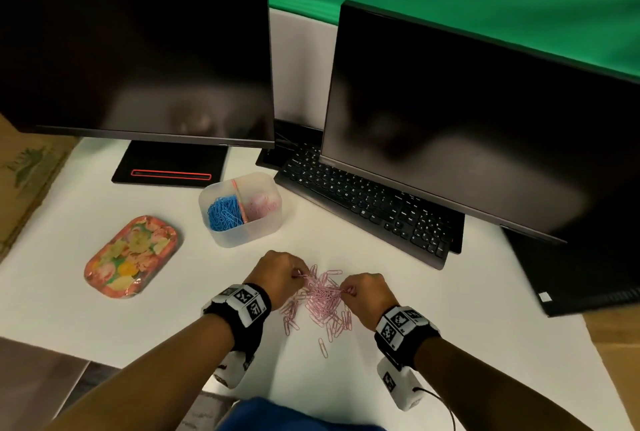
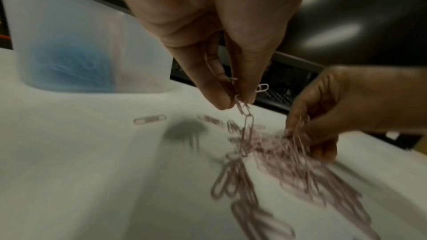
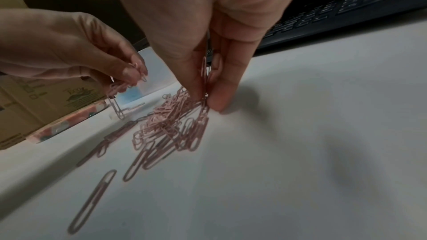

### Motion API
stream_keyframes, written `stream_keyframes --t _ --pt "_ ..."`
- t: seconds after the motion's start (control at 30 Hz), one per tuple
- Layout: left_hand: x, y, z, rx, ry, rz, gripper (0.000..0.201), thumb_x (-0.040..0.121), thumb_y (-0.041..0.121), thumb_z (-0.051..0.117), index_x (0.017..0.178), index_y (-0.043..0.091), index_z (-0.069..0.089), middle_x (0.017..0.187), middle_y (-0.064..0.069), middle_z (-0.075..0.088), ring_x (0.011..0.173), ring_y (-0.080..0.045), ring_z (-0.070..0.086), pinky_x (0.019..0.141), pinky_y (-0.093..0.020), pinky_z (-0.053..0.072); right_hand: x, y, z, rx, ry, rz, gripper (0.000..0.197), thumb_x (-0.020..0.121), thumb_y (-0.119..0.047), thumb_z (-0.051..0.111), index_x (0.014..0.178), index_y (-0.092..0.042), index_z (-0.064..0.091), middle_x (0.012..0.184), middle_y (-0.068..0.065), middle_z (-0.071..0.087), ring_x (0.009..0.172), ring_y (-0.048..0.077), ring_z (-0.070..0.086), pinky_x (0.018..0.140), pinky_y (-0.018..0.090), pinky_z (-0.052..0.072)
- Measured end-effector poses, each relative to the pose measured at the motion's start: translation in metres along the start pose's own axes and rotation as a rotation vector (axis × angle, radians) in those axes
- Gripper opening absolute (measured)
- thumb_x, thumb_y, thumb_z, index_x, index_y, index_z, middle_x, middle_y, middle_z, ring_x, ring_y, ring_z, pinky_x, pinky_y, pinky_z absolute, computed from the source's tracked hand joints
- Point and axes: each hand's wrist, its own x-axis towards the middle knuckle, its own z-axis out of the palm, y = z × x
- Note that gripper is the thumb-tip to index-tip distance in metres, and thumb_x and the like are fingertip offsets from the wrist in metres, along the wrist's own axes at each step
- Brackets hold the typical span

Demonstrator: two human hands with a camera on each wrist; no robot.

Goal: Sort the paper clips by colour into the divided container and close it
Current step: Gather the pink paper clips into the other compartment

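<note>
A pile of pink paper clips (image 1: 323, 297) lies on the white table between my hands. My left hand (image 1: 280, 273) pinches a few linked pink clips (image 2: 246, 116) and holds them just above the pile's left edge. At the pile's right edge my right hand (image 1: 363, 294) pinches a bunch of pink clips (image 3: 203, 87) against the table. Behind them stands the translucent divided container (image 1: 221, 238), open, with blue clips (image 1: 225, 214) in its left compartment and pink clips (image 1: 261, 207) in its right.
A floral oval lid (image 1: 131, 256) lies to the left of the container. A black keyboard (image 1: 370, 212) and two dark monitors (image 1: 138, 50) stand behind. Cardboard boxes (image 1: 24, 174) border the table's left side.
</note>
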Motion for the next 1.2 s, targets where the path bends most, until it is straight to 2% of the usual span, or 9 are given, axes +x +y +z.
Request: stream_keyframes --t 0.13,0.23,0.4,0.53,0.63,0.8,1.0,1.1,1.2 --pt "0.007 0.004 -0.037 -0.118 0.114 -0.031 0.01 0.081 0.025 0.075 0.09 0.021 0.077 0.08 0.002 0.074 0.071 -0.01 0.068 0.076 -0.022 0.056 0.002 0.0 -0.002 0.031 -0.005 0.009 0.017 0.088 -0.023 0.063 0.098 -0.018 0.075 0.096 0.002 0.073 0.089 0.014 0.065 0.079 0.017 0.05" --pt "0.02 0.004 -0.071 -0.133 0.206 -0.087 0.01 0.082 0.023 0.074 0.091 0.02 0.076 0.076 0.004 0.072 0.071 -0.01 0.066 0.073 -0.018 0.051 0.004 -0.004 -0.005 0.047 0.003 0.001 0.014 0.087 -0.023 0.063 0.093 -0.019 0.075 0.09 0.0 0.073 0.084 0.014 0.065 0.078 0.019 0.053" --pt "0.05 -0.005 -0.108 -0.104 0.347 -0.186 0.008 0.079 0.02 0.074 0.087 0.018 0.078 0.083 -0.004 0.075 0.082 -0.021 0.068 0.081 -0.029 0.054 0.007 -0.014 -0.01 0.1 0.043 -0.06 0.013 0.086 -0.02 0.064 0.092 -0.017 0.076 0.079 -0.008 0.067 0.078 0.008 0.063 0.067 0.003 0.042" --pt "0.068 -0.013 -0.114 -0.068 0.345 -0.285 0.006 0.079 0.022 0.073 0.083 0.022 0.077 0.089 -0.004 0.074 0.086 -0.021 0.068 0.086 -0.029 0.055 0.01 -0.025 -0.012 0.171 0.049 -0.076 0.012 0.084 -0.02 0.067 0.092 -0.017 0.076 0.069 -0.013 0.064 0.07 0.005 0.063 0.07 0.008 0.046" --pt "0.077 -0.018 -0.113 -0.019 0.331 -0.333 0.006 0.081 0.026 0.071 0.082 0.025 0.077 0.095 0.0 0.073 0.082 -0.018 0.063 0.081 -0.022 0.051 0.011 -0.035 -0.014 0.21 0.052 -0.092 0.01 0.083 -0.02 0.068 0.089 -0.017 0.076 0.071 -0.006 0.069 0.068 0.008 0.066 0.07 0.014 0.05" --pt "0.085 -0.013 -0.116 0.03 0.294 -0.35 0.007 0.082 0.023 0.069 0.08 0.027 0.074 0.108 0.002 0.068 0.077 -0.016 0.056 0.071 -0.019 0.044 0.013 -0.045 -0.017 0.224 0.059 -0.096 0.008 0.082 -0.02 0.069 0.087 -0.02 0.076 0.06 -0.017 0.062 0.059 -0.008 0.06 0.063 0.002 0.044" --pt "0.087 -0.003 -0.116 0.126 0.147 -0.322 0.019 0.077 0.029 0.073 0.095 0.024 0.074 0.11 -0.001 0.066 0.096 -0.025 0.064 0.079 -0.027 0.053 0.017 -0.058 -0.021 0.222 0.063 -0.121 0.007 0.082 -0.022 0.071 0.085 -0.019 0.076 0.061 -0.01 0.065 0.059 0.0 0.061 0.065 0.006 0.046" --pt "0.086 -0.002 -0.119 0.088 0.138 -0.337 0.027 0.082 0.015 0.066 0.109 0.019 0.069 0.121 -0.005 0.059 0.105 -0.025 0.061 0.084 -0.028 0.052 0.025 -0.074 -0.028 0.239 0.071 -0.143 0.005 0.081 -0.022 0.072 0.081 -0.02 0.076 0.066 -0.003 0.071 0.061 0.006 0.064 0.07 0.014 0.051" --pt "0.078 -0.003 -0.127 0.026 0.224 -0.347 0.03 0.085 0.003 0.055 0.106 0.018 0.07 0.123 -0.009 0.058 0.103 -0.028 0.061 0.085 -0.03 0.052 0.043 -0.098 -0.04 0.27 0.085 -0.187 0.002 0.079 -0.02 0.074 0.077 -0.02 0.075 0.057 -0.008 0.066 0.052 0.002 0.059 0.065 0.014 0.051"
